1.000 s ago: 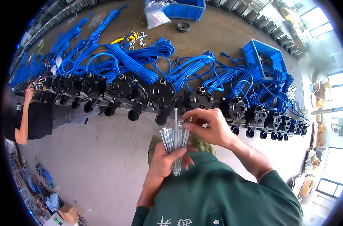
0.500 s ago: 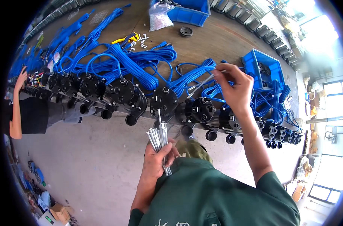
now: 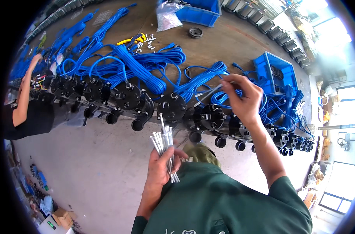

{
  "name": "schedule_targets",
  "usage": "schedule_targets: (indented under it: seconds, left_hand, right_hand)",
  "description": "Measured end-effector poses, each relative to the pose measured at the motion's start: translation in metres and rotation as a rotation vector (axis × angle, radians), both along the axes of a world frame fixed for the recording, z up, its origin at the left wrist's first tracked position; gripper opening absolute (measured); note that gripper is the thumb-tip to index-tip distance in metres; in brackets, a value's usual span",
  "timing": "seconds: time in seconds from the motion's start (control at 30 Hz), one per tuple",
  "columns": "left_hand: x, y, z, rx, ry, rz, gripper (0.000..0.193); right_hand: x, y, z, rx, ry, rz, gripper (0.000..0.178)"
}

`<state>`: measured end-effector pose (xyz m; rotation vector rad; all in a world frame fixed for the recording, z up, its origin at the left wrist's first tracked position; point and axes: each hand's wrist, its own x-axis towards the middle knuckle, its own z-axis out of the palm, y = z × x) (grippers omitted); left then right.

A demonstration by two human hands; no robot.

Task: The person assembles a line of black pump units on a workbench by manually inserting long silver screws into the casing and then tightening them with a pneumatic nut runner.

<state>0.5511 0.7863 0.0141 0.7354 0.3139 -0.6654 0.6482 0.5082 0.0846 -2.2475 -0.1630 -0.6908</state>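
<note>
A bundle of long silver bolts [image 3: 162, 140] stands up out of my left hand [image 3: 158, 167], whose fingers are wrapped round it in front of my chest. One bolt sticks up higher than the others. My right hand [image 3: 245, 99] is raised over the bench's near edge, thumb and fingers pinching a long thin silver bolt [image 3: 209, 94]. The bolt slants down to the left, apart from the black round housing [image 3: 211, 117] below it. Another black housing with a flat round top [image 3: 172, 107] is just left of that one, beyond my left hand.
Black housings [image 3: 126, 97] line the bench's near edge. Coiled blue cables [image 3: 140, 68] lie behind them. Yellow-handled pliers [image 3: 132, 39], a black ring [image 3: 195, 32] and blue crates [image 3: 276, 74] are on the bench. At the left, a co-worker's arm [image 3: 25, 91] reaches over the cables.
My right hand has come down slightly with its bolt, closer to the housing. My left hand stays nearly in place. The co-worker's arm has moved up and to the right.
</note>
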Motion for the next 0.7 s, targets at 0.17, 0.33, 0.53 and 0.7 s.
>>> schedule_targets:
  seconds: [0.17, 0.33, 0.53, 0.7]
  left_hand:
    - [0.004, -0.012, 0.007, 0.038, -0.053, -0.036, 0.017]
    - [0.004, -0.022, 0.002, 0.043, -0.088, 0.051, 0.014]
    - [0.011, -0.03, 0.003, 0.279, -0.264, 0.03, 0.008]
    - [0.005, -0.028, 0.006, 0.225, -0.303, -0.145, 0.01]
  right_hand:
    - [-0.007, -0.001, 0.01, 0.214, 0.03, -0.041, 0.011]
    - [-0.011, -0.01, 0.015, 0.19, 0.063, -0.02, 0.01]
    - [-0.031, 0.013, 0.016, 0.462, 0.297, 0.076, 0.01]
    - [-0.038, 0.01, 0.009, 0.404, 0.392, 0.134, 0.009]
